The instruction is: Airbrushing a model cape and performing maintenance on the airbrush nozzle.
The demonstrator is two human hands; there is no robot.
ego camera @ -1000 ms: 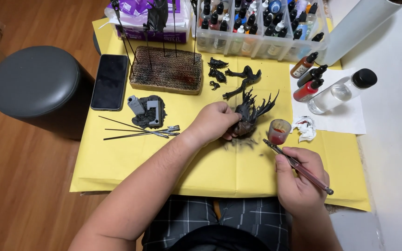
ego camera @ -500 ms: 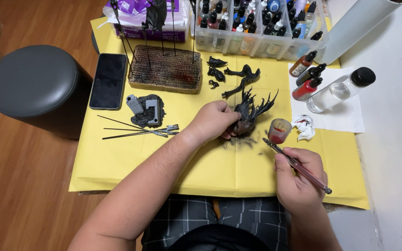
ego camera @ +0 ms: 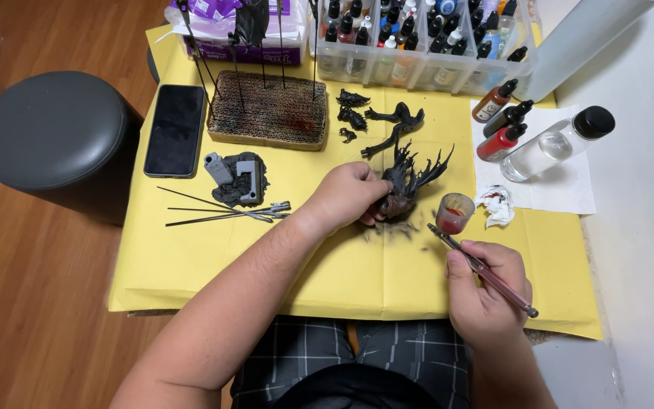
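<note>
Gripping a spiky black plastic miniature figure (ego camera: 406, 182) with left hand (ego camera: 351, 193), fingers curled around its lower body; figure held just above the yellow paper sheet (ego camera: 191, 257), near centre. Right hand (ego camera: 482, 291) clenched around a slim dark-red airbrush pen (ego camera: 482, 269), tip aimed up-left toward the figure, not touching. Small clear cup with red paint (ego camera: 454, 212) just beside the tip. Loose black figure parts (ego camera: 376, 125) beyond. Three dropper bottles (ego camera: 501, 121) and stained tissue (ego camera: 496, 204) on white paper, right.
</note>
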